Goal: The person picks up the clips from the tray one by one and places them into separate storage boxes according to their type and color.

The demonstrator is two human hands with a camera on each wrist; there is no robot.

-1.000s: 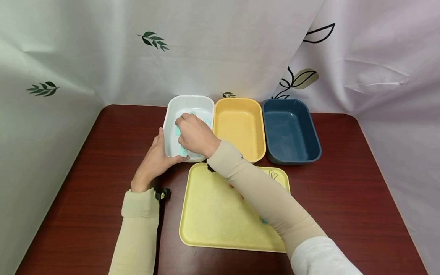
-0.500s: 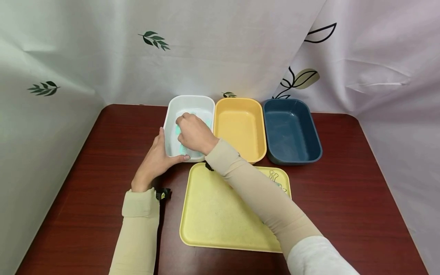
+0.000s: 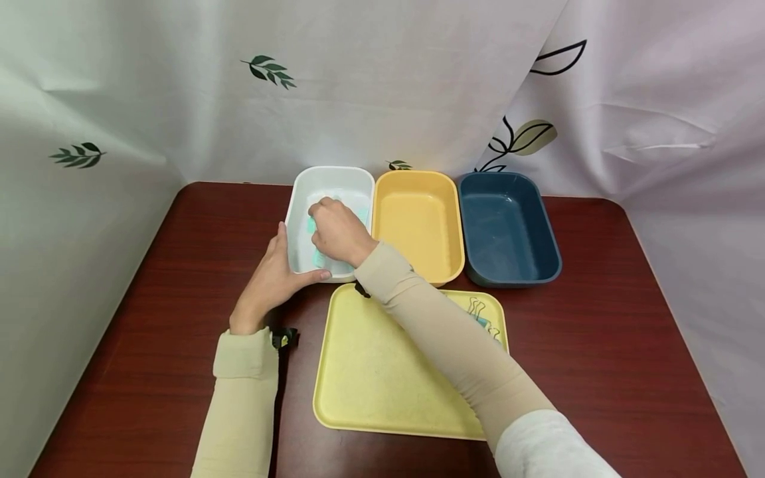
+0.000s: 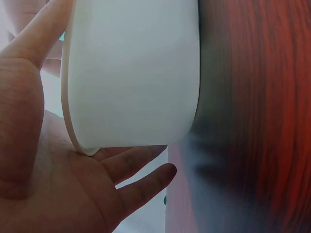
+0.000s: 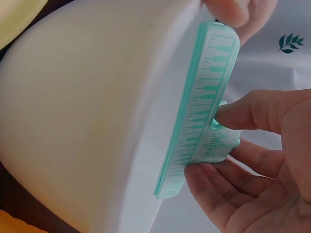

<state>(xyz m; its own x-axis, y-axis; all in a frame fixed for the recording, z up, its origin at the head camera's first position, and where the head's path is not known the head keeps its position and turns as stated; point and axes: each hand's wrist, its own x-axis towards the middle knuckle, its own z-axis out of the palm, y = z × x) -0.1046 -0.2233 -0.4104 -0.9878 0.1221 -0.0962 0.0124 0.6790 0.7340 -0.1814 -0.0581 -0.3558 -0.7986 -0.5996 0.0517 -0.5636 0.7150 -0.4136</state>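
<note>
In the head view my right hand (image 3: 339,231) reaches into the white bin (image 3: 331,174) at the left of a row. It pinches a mint-green long plastic clip (image 5: 201,107) with a piano-key pattern and "Music" lettering, its thumb and fingers on the handle part. More mint-green pieces show faintly in the bin, partly hidden by the hand. My left hand (image 3: 269,282) rests against the bin's near left corner. Its thumb lies along the front rim, and its fingers (image 4: 146,187) stretch fairly straight by the side wall.
A yellow bin (image 3: 418,229) and a dark blue bin (image 3: 508,232) stand right of the white one. In front lies a pale yellow tray (image 3: 376,372), with binder clips (image 3: 481,318) at its far right, partly covered by the right forearm. A patterned curtain (image 3: 382,86) closes off the back.
My right forearm has shifted slightly left, uncovering more of the binder clips on the tray. The right hand and the mint-green clip have barely moved; the left hand stays against the bin.
</note>
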